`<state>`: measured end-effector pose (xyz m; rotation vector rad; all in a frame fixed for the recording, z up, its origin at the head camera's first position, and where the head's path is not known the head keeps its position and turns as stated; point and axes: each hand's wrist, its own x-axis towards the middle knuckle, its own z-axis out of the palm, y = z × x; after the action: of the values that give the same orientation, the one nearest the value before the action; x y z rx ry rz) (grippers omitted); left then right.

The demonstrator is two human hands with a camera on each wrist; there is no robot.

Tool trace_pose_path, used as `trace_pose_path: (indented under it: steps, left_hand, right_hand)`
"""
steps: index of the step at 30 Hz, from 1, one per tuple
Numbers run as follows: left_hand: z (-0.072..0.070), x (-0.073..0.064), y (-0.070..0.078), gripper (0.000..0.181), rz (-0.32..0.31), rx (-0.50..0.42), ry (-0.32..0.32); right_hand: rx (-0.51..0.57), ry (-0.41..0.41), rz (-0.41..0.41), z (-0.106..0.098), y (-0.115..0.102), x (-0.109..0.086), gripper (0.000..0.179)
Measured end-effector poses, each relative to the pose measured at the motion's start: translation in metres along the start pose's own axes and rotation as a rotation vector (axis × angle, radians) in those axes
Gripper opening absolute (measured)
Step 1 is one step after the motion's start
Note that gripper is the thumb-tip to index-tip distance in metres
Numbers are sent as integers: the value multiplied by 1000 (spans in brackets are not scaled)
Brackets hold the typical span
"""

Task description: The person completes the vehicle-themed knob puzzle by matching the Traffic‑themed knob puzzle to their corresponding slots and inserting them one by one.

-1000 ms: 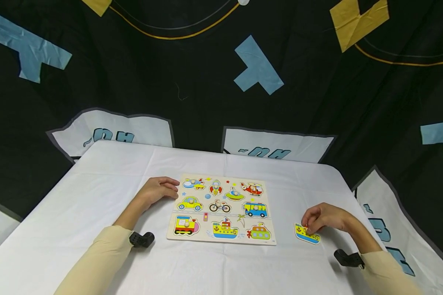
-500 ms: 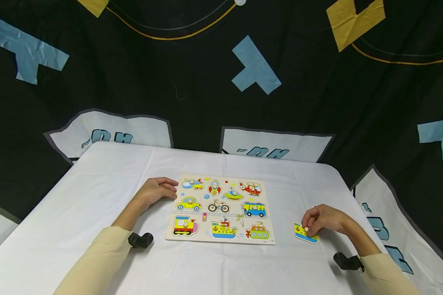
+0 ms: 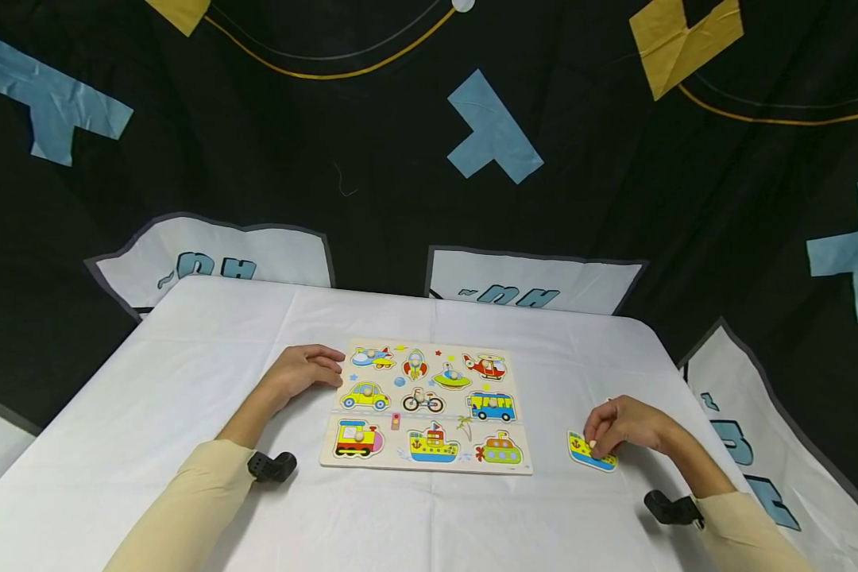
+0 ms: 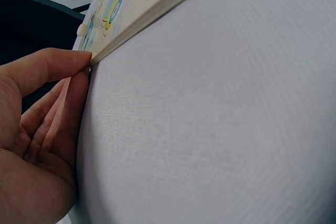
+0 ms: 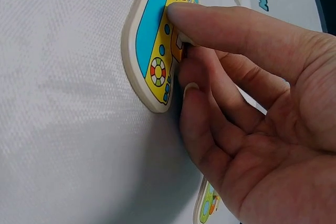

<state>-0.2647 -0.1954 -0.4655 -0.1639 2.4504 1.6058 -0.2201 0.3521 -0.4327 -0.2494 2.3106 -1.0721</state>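
Thumb and fingers of my right hand (image 3: pixel 628 423) pinch the knob of a blue and yellow ship puzzle piece (image 3: pixel 583 453), which is close over the white cloth. In the right wrist view the ship piece (image 5: pixel 157 40) is tipped on edge to the camera and partly covered by the thumb. My left hand (image 3: pixel 302 372) has its fingertips at the left edge of the wooden puzzle board (image 3: pixel 429 469). Up close, the left fingertips (image 4: pixel 79 59) touch the side of the board (image 4: pixel 157 11), with the fingers loosely extended. The board shows vehicle pictures, several with knobs.
A second piece with green and blue print (image 5: pixel 208 203) lies beyond the right hand, mostly hidden. The white-covered table (image 3: pixel 436 524) ends at a black curtain (image 3: pixel 386 199) bearing blue and yellow patches. Black wrist cameras (image 3: pixel 272 467) sit on both wrists.
The whole head view has shifted slightly left. The right fingers have shifted a little on the ship piece, so its pale knob shows now. The left hand stays at the board's edge.
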Motion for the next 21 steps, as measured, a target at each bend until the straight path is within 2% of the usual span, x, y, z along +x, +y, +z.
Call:
trace_pose_path:
  steps: [12,21]
  left_hand:
    - [0,1,-2,50,14,18,2]
    - [0,2,-2,50,13,24,6]
  right_hand:
    - [-27,4,12,-1,-8,3,24]
    - [-21,1,-6,-6,-23,10,25]
